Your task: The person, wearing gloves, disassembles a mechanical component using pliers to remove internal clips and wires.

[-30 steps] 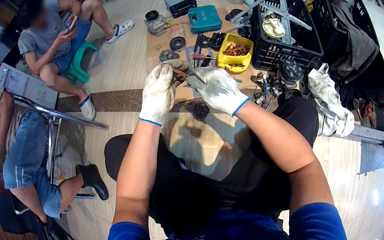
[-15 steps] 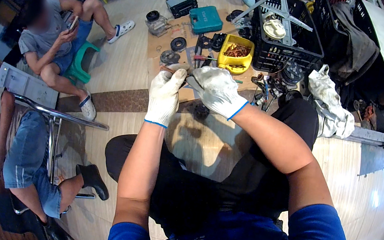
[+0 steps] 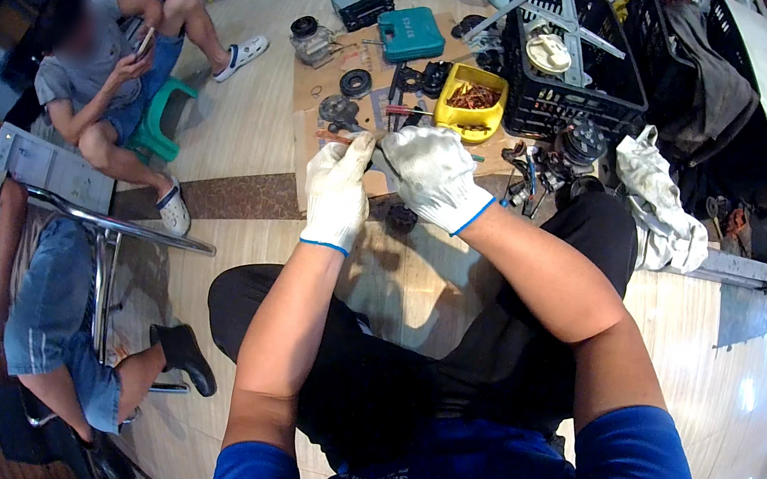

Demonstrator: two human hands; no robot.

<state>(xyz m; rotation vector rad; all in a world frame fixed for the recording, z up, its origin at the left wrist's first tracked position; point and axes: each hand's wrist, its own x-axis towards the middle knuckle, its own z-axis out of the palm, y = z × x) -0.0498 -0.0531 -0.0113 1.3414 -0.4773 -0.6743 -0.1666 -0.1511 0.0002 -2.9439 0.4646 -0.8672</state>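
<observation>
Copper-coloured strip is the thing you have in hand — it sticks out to the left from your left fingertips, above the near part of the cardboard sheet. That sheet is the broadest thing around your work, with a black crate at its far right, filled with metal and plastic parts. The teal case lies on the far side of the sheet. Nearer to you and to its right, the yellow tub holds a heap of copper-coloured pieces.

Your gloved left hand is pinching the strip between thumb and fingers. Your gloved right hand is just to the right of it, knuckles up and fingers bent; a dark sliver shows beside the fingers, but you cannot tell from here whether they close on it. The black ring lies loose on the left of the sheet.

As for progress, the tub already has many pieces in it, while the strip is at your fingers, apart from that heap — so work on this one looks unfinished. How many pieces are left does not show.
</observation>
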